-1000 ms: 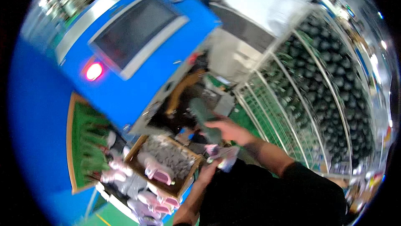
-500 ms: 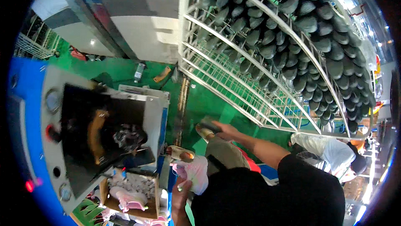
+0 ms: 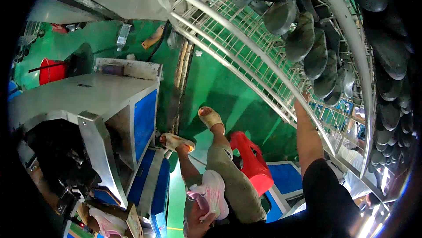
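Note:
My left hand [image 3: 198,221] is closed on a pink-and-white sneaker [image 3: 214,196], held over my lap with its opening toward the hand. My right arm stretches out to the white wire rack [image 3: 246,40]. At its end, my right hand [image 3: 303,99] is mostly hidden behind the rack bars and the dark shoes' last-like shapes, so its fingers do not show. Nearest to it hangs a row of dark grey shoe lasts [image 3: 314,65], toe ends pointing down. More dark lasts [image 3: 391,62] crowd the right side of the rack.
A grey machine with a dark opening [image 3: 57,159] stands at the left, beside a carton [image 3: 132,222] holding another pink shoe [image 3: 107,222]. A red plastic stool [image 3: 251,163] is by my leg. A red bucket [image 3: 52,71] and a bottle [image 3: 123,37] are on the green floor.
My right hand, earlier low near my knee with a dark last-like object, has moved out to the rack. My view has shifted closer to it. The left hand keeps the sneaker.

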The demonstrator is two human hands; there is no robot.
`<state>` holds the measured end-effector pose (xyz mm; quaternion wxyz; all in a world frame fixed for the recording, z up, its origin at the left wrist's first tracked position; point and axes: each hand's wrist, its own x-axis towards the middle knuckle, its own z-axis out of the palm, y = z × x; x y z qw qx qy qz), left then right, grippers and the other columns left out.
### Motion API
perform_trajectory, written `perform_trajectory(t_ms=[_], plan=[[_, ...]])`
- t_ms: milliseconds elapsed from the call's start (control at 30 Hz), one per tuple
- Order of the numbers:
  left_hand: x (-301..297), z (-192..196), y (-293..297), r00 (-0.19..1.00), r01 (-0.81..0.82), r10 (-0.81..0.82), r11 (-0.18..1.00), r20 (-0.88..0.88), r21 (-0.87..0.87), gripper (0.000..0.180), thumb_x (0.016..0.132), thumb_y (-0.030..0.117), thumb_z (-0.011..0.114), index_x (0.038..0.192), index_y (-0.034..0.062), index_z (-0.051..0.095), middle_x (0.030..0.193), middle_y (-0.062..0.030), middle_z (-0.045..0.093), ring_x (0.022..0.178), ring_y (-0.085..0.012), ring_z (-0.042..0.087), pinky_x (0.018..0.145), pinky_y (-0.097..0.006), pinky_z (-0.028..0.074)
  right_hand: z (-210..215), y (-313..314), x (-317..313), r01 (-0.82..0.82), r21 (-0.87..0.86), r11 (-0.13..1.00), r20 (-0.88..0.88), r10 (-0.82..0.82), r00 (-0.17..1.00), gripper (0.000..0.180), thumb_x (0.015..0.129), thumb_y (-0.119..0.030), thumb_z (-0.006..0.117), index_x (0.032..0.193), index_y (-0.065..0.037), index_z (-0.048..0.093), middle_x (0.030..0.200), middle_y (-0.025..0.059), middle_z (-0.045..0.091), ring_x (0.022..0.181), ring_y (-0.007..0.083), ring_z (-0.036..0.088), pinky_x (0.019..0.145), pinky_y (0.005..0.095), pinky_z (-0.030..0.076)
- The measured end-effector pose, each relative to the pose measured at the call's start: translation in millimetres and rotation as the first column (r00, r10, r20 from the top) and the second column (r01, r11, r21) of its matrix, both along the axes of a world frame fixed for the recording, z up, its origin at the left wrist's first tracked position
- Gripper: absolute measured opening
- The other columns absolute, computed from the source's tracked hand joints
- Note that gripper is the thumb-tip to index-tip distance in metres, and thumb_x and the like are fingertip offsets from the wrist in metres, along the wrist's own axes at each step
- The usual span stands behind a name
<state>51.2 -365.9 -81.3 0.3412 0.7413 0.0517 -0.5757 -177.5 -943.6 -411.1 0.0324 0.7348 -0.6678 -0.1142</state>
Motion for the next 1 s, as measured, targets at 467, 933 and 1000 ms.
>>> perform_trajectory(t_ms=[467,933,1000], plan=[[7.4,218.9,249.7,0.594,-0.753,0.801,0.516,-0.083,-0.408,0.049,0.082,0.014,0.077,0.126,-0.0041,0.066,0.138,-0.0153,0.060,0.109,-0.0205,0.063,0.096,-0.035,0.049,179.5,271.3,108.7,-0.061,0.996,0.072,0.094,-0.679,0.728,0.012,0.094,-0.019,0.058,0.101,-0.010,0.060,0.084,0.0065,0.050,0.072,0.0224,0.049,0.063,0.0351,0.038],[107.5,86.5,292.4,0.361,-0.586,-0.044,0.766,0.931,0.264,0.030,0.081,0.033,0.074,0.094,0.0057,0.074,0.104,-0.0192,0.062,0.107,-0.0393,0.058,0.090,-0.047,0.050,332.8,416.3,286.5,-0.457,0.861,0.222,0.404,0.247,0.881,0.025,0.100,-0.027,0.056,0.116,-0.009,0.063,0.093,0.0082,0.059,0.082,0.0229,0.060,0.066,0.0376,0.051],[106.8,85.9,301.0,0.361,-0.601,0.078,0.781,0.929,0.168,0.030,0.082,0.033,0.073,0.095,0.0059,0.074,0.102,-0.0190,0.062,0.104,-0.0380,0.059,0.088,-0.047,0.050,345.6,424.2,307.8,-0.494,0.851,0.179,0.418,0.339,0.843,0.026,0.100,-0.026,0.056,0.118,-0.009,0.062,0.095,0.0087,0.060,0.084,0.0230,0.060,0.068,0.0377,0.051]])
